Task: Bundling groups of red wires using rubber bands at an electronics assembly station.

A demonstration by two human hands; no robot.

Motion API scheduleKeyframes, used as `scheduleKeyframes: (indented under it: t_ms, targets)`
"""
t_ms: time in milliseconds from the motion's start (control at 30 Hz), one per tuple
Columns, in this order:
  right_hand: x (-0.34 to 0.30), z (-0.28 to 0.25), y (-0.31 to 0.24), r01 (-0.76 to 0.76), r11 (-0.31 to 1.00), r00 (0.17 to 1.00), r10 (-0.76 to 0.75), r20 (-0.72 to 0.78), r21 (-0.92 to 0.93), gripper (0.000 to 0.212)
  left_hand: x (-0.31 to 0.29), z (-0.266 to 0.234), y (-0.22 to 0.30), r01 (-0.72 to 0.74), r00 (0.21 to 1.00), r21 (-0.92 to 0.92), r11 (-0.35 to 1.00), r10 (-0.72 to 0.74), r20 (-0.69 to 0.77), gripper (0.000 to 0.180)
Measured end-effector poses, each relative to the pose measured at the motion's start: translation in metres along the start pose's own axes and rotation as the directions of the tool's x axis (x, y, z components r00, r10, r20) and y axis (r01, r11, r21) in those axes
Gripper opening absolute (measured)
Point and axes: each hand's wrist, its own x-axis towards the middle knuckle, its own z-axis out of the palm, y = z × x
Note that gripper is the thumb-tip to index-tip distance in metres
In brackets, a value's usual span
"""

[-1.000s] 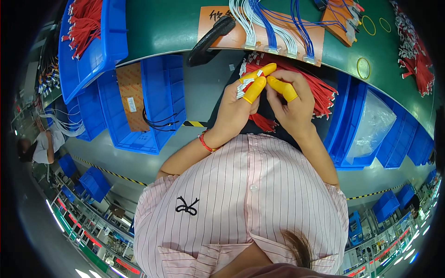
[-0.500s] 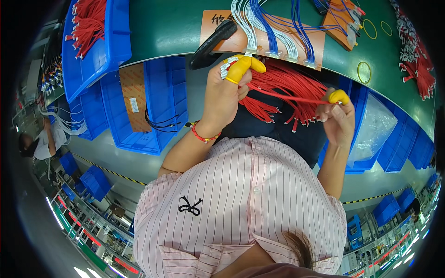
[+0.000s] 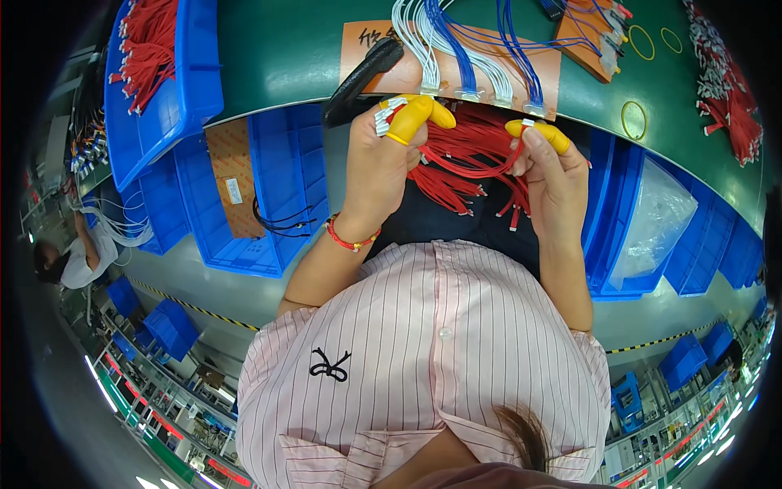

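Observation:
My left hand point(image 3: 376, 167), with yellow finger cots on its thumb and finger, is closed around the ends of several red cables. Their white connectors point(image 3: 385, 119) stick out beside the finger cots. To its right, my right hand point(image 3: 556, 181), also wearing yellow cots, pinches one red cable end with a small white connector point(image 3: 529, 123) at the fingertips. Between and below the hands, a thick bundle of red cables point(image 3: 468, 145) hangs over my lap, at the table's near edge. The hands partly hide the cables.
White cables point(image 3: 414, 41) and blue cables point(image 3: 466, 57) lie on an orange board point(image 3: 366, 77) on the green table point(image 3: 277, 61). A black-handled object point(image 3: 362, 81) overhangs the edge. Blue bins point(image 3: 208, 73) stand left and right; yellow rings point(image 3: 634, 121) lie at right. A person point(image 3: 85, 253) works far left.
My right hand has moved left and slightly up, nearer the left hand. The red cable stretched straight between them is now slack and curved. My left hand keeps its hold on the cable ends.

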Motion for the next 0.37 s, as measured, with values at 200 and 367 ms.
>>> scheduleKeyframes:
  t_ms: [200,367]
  targets:
    - [0.003,0.000,-0.003,0.050,0.998,0.995,-0.052,-0.083,-0.026,0.019,-0.002,0.004,-0.005,0.049,0.997,-0.301,0.952,-0.029,0.070,0.024]
    - [0.006,0.000,-0.004,0.038,0.999,0.996,-0.038,-0.080,-0.007,0.019,-0.001,-0.008,0.006,0.217,0.969,-0.290,0.932,-0.170,0.180,0.032]
